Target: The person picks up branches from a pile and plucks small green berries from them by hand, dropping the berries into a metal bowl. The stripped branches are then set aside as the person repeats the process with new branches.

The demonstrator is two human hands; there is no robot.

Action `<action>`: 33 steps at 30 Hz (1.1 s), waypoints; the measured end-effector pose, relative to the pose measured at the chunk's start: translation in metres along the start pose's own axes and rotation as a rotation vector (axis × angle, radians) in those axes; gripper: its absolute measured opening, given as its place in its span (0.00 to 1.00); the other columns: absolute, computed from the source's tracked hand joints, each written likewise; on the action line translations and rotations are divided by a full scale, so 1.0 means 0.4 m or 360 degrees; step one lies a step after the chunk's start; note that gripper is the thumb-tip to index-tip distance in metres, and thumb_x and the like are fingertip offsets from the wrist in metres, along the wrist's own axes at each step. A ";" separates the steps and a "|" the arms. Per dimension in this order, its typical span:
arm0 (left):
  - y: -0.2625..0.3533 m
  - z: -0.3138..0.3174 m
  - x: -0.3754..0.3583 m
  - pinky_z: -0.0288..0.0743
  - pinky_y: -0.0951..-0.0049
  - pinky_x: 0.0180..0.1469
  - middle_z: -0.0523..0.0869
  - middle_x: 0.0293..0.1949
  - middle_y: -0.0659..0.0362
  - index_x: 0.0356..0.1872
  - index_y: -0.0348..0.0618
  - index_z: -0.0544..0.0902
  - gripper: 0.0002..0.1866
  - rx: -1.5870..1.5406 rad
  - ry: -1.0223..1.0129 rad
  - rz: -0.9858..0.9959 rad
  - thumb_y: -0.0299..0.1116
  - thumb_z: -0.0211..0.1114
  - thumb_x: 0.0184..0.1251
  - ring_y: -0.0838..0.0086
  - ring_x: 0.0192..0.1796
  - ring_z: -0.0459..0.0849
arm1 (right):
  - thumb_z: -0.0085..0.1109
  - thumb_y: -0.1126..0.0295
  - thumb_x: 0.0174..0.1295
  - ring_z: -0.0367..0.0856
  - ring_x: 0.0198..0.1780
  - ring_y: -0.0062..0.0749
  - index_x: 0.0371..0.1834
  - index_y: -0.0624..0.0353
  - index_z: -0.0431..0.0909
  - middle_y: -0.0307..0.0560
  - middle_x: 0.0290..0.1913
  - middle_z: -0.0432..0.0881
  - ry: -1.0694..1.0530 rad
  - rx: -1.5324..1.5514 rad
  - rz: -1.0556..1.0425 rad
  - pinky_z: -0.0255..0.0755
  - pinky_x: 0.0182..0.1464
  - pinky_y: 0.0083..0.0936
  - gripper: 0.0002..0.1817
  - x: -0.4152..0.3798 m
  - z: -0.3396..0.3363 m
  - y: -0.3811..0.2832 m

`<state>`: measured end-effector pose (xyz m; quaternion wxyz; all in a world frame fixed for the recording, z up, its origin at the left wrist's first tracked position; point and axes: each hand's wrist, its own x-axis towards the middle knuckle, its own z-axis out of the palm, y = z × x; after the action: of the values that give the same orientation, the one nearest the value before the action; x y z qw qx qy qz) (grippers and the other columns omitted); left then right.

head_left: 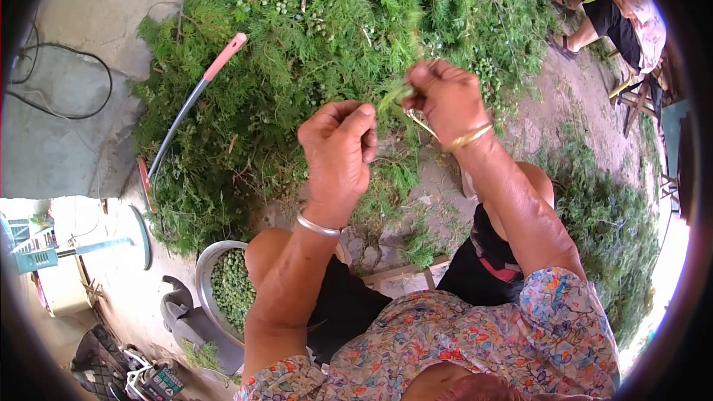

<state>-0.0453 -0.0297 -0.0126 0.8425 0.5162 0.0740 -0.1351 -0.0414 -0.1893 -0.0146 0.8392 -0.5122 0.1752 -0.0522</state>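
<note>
Sprig of feathery green foliage point(393, 96) gripped in your right hand point(448, 102), blurred, above the big heap of cut green branches point(297, 59). Your left hand point(336, 150) is curled closed beside it; whether it pinches anything, cannot tell. Silver metal basin point(203, 282) of small green cones point(234, 289) near your left knee point(266, 254).

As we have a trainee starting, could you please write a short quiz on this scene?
1. Which hand wears the gold bangle: (a) left or (b) right?
2. True or false: the bowl holds small green berries.
3. Fill in: on the left side of the green pile rests a long tool with a ____ handle.
Key: 1. b, the right hand; 2. true; 3. pink.
</note>
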 end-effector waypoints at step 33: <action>0.048 -0.014 0.004 0.60 0.83 0.14 0.76 0.21 0.62 0.27 0.34 0.79 0.07 0.0207 -0.0417 -0.0456 0.28 0.65 0.57 0.80 0.16 0.73 | 0.61 0.73 0.56 0.77 0.20 0.20 0.33 0.68 0.79 0.43 0.25 0.81 -0.0680 -0.0533 0.0058 0.73 0.24 0.15 0.08 -0.016 -0.009 -0.020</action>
<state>-0.0379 -0.0168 0.0005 0.7820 0.5317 0.0274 -0.3240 -0.0478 -0.1942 -0.0077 0.7615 -0.6401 0.0096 0.1017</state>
